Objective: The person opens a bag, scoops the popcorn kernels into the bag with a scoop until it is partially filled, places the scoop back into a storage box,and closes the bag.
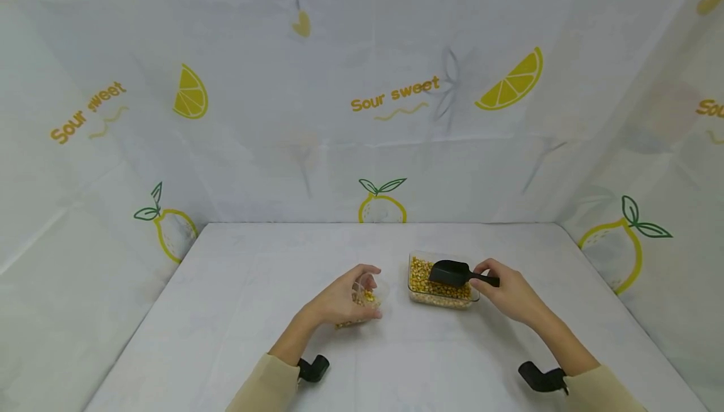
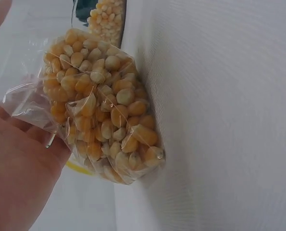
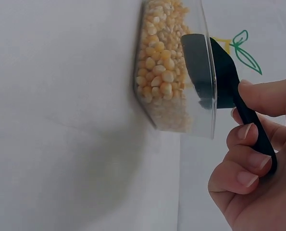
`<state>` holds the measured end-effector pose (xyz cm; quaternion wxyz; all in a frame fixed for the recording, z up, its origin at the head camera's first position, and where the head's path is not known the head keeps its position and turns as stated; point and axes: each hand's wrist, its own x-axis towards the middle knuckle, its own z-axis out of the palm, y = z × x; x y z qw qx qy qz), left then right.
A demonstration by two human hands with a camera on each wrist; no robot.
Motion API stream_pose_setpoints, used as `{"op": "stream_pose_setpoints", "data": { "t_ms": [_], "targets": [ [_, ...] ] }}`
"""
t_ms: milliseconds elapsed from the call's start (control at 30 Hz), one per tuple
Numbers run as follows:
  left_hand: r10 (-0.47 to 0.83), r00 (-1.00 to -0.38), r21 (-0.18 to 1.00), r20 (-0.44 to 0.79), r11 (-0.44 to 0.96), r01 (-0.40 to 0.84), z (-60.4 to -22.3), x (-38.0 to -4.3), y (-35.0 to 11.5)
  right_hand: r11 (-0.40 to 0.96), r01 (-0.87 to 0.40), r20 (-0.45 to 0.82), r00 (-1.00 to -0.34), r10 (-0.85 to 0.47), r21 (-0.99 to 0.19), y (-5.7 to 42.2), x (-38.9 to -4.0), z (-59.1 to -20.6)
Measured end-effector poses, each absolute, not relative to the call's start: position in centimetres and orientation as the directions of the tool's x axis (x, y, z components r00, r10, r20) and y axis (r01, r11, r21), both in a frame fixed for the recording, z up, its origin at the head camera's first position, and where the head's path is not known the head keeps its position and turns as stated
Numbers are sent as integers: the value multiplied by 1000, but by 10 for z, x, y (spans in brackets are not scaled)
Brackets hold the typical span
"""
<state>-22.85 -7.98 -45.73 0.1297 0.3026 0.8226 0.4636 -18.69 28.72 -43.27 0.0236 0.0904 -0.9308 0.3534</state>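
Note:
My left hand (image 1: 338, 300) curves its fingers and thumb around the top of a clear plastic bag (image 2: 104, 108). Yellow corn kernels fill the lower part of the bag, which stands on the table. With my right hand (image 1: 513, 294) I grip the handle of a black scoop (image 1: 450, 272). The scoop's blade is inside a clear rectangular container (image 1: 444, 299), over the corn kernels (image 1: 421, 274). In the right wrist view the thumb lies along the handle (image 3: 251, 118) and the other fingers curl around it. The inside of the blade is hidden there.
A white cloth covers the table (image 1: 237, 311). Behind it and at both sides hang white sheets printed with lemons (image 1: 382, 210). The container stands to the right of the bag, with a gap between them. Black wrist mounts (image 1: 313, 369) sit by both sleeves.

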Motion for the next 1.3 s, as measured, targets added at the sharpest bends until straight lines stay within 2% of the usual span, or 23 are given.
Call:
{"op": "stream_pose_setpoints", "data": {
  "t_ms": [267,467,800,1033,1300],
  "targets": [
    [636,-765,888,105,286,360,-459,-232,-82,736,-145,74,-989,-128,-661,294,-184,-441],
    [596,-792,935,134,188,299,-462,-238,-80,719,-140,72,-990,-125,-681,298,-183,-445],
    [532,-837,932,128,224,285,-464,-243,-77,723,-141,80,-990,-118,-676,297,-179,-446],
    [524,-843,957,121,166,240,-463,-243,-79,773,-183,153,-982,-112,-608,293,-171,-437],
    [473,-856,932,210,168,321,-449,-237,-79,776,-246,256,-960,-113,-581,284,-162,-424]
  ]
}}
